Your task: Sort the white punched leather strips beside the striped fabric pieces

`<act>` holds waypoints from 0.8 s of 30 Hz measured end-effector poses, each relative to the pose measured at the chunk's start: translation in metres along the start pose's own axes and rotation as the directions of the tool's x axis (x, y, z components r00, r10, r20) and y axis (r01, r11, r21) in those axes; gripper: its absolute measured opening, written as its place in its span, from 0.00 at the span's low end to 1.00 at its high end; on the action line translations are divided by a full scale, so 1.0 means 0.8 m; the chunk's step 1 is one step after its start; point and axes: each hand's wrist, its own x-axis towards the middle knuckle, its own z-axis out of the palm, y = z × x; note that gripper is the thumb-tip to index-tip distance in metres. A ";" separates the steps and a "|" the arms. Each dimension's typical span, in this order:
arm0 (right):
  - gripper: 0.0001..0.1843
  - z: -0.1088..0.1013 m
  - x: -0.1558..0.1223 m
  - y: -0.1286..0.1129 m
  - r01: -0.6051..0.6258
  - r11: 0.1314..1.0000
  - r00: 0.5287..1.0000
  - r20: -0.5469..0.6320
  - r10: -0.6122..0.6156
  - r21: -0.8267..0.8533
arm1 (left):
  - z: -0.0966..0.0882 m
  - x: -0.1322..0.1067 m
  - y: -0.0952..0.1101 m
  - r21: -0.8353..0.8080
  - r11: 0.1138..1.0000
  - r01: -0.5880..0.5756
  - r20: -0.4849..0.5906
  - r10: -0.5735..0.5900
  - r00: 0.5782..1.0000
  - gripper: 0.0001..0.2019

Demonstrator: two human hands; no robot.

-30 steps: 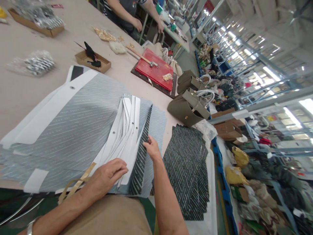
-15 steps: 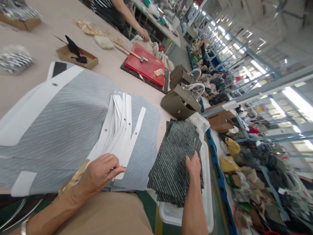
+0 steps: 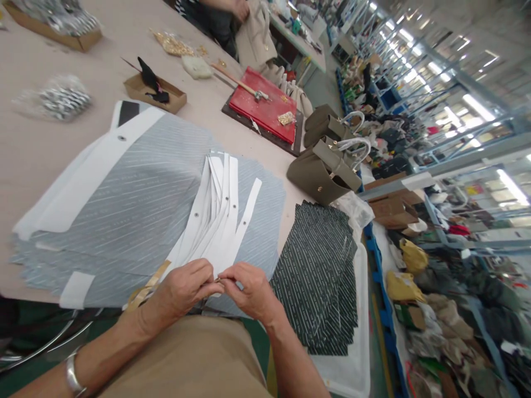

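My left hand (image 3: 191, 284) and my right hand (image 3: 249, 290) meet over the near edge of the table, thumbs and fingertips pinched together. Between the fingertips is a tiny, metallic-looking thing, too small to name. Just beyond them lies a fanned stack of white strips (image 3: 213, 221), several with a small round metal snap. The strips rest on grey-blue lining pieces (image 3: 267, 207) with pale slanted lines. A larger grey-blue stack (image 3: 145, 182) with a wide white band spreads out to the left. Right of my hands is a pile of black striped fabric pieces (image 3: 317, 276).
A white plastic tray (image 3: 360, 331) sits beneath the black pile. Two olive handbags (image 3: 317, 174) stand beyond it. A hammer (image 3: 244, 87) lies across a red slab (image 3: 269, 113). Small cardboard boxes (image 3: 176, 102) and bagged metal parts (image 3: 64, 102) lie at left. Another person works across the table.
My right hand has come left from the black striped pile to meet my left hand. The view has shifted slightly. Across the table, the other person has lifted a beige bag.
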 end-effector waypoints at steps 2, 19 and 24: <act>0.07 0.004 0.003 0.005 -0.020 1.000 1.000 0.014 0.021 -0.019 | -0.002 -0.003 -0.003 0.012 1.000 0.023 -0.001 -0.023 1.000 0.19; 0.06 0.040 0.033 0.014 -0.266 0.949 0.920 -0.250 0.302 0.169 | -0.004 0.002 -0.033 -0.173 0.966 0.194 0.089 -0.181 0.980 0.13; 0.07 0.038 0.060 0.089 -0.491 0.626 0.633 -0.245 0.734 0.606 | -0.001 0.003 -0.032 -0.259 0.915 0.308 0.121 -0.286 0.951 0.11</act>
